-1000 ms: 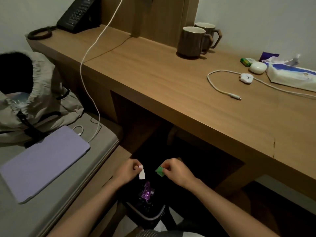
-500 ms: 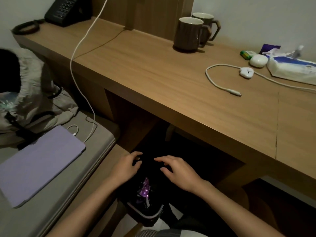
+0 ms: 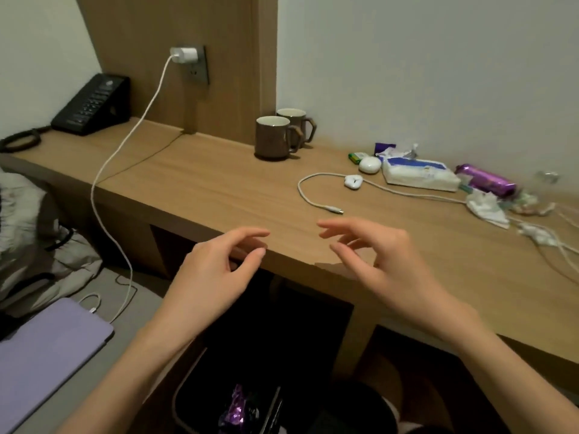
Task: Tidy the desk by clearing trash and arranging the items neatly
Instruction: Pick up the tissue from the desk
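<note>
My left hand (image 3: 216,270) and my right hand (image 3: 372,255) hover at the front edge of the wooden desk (image 3: 219,189), both empty with fingers loosely spread. Below them stands a black trash bin (image 3: 188,402) with a purple wrapper (image 3: 235,411) inside. On the desk's right lie a white cable (image 3: 313,195), a white earbud case (image 3: 369,165), a green lighter (image 3: 355,157), a tissue pack (image 3: 419,174), a purple packet (image 3: 485,180) and crumpled wrappers (image 3: 485,208).
Two brown mugs (image 3: 272,137) stand by the wall panel. A black phone (image 3: 94,104) sits at the far left. A charger (image 3: 185,54) feeds a white cord (image 3: 106,189) down to the bed, where a lilac tablet (image 3: 40,355) and a bag (image 3: 28,239) lie.
Both hands dropped the small white and green scraps into the bin, then rose from it to the desk's front edge. The view tilted up and shows more of the desk's right end.
</note>
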`<control>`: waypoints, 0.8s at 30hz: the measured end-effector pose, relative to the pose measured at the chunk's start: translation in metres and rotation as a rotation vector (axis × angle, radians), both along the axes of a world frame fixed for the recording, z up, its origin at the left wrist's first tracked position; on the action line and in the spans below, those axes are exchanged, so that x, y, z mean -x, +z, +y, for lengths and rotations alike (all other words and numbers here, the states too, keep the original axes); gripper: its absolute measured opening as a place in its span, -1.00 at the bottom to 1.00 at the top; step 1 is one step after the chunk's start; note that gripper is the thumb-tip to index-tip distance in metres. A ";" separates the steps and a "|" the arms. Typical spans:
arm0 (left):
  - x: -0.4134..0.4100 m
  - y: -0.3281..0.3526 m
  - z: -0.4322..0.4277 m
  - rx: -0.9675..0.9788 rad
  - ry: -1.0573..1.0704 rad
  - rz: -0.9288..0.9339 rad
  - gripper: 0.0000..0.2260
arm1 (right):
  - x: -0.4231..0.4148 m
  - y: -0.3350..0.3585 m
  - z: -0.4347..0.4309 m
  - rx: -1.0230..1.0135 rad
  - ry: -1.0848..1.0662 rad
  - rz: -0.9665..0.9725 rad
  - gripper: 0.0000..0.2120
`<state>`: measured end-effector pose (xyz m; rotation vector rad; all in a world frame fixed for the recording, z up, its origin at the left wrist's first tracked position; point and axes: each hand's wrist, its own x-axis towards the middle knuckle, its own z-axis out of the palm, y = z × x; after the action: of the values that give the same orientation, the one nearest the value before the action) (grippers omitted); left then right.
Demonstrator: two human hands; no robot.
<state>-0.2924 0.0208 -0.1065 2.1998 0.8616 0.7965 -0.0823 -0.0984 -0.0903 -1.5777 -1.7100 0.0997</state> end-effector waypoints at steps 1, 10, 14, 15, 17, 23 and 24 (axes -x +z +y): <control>-0.010 0.009 -0.003 -0.013 -0.016 -0.012 -0.75 | -0.012 0.006 -0.003 -0.018 -0.042 -0.014 -0.69; -0.119 0.044 -0.003 -0.079 -0.147 -0.024 -0.72 | -0.132 0.022 -0.034 0.001 -0.434 -0.112 -0.73; -0.170 0.044 -0.002 -0.128 -0.205 0.010 -0.67 | -0.182 0.013 -0.047 0.079 -0.628 -0.132 -0.73; -0.183 0.044 -0.002 -0.141 -0.220 0.020 -0.66 | -0.193 0.011 -0.050 0.093 -0.668 -0.139 -0.73; -0.208 0.043 -0.005 -0.161 -0.245 0.035 -0.65 | -0.211 0.009 -0.053 0.129 -0.721 -0.145 -0.71; -0.285 0.032 -0.011 -0.160 -0.307 0.091 -0.59 | -0.248 -0.003 -0.044 0.269 -0.736 -0.140 -0.60; -0.296 0.029 -0.010 -0.164 -0.321 0.111 -0.58 | -0.252 -0.005 -0.042 0.287 -0.726 -0.144 -0.58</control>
<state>0.0034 0.0109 -0.0779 2.4630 0.4871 0.6109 0.1692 -0.1401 -0.0951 -2.3767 -1.1587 -0.1450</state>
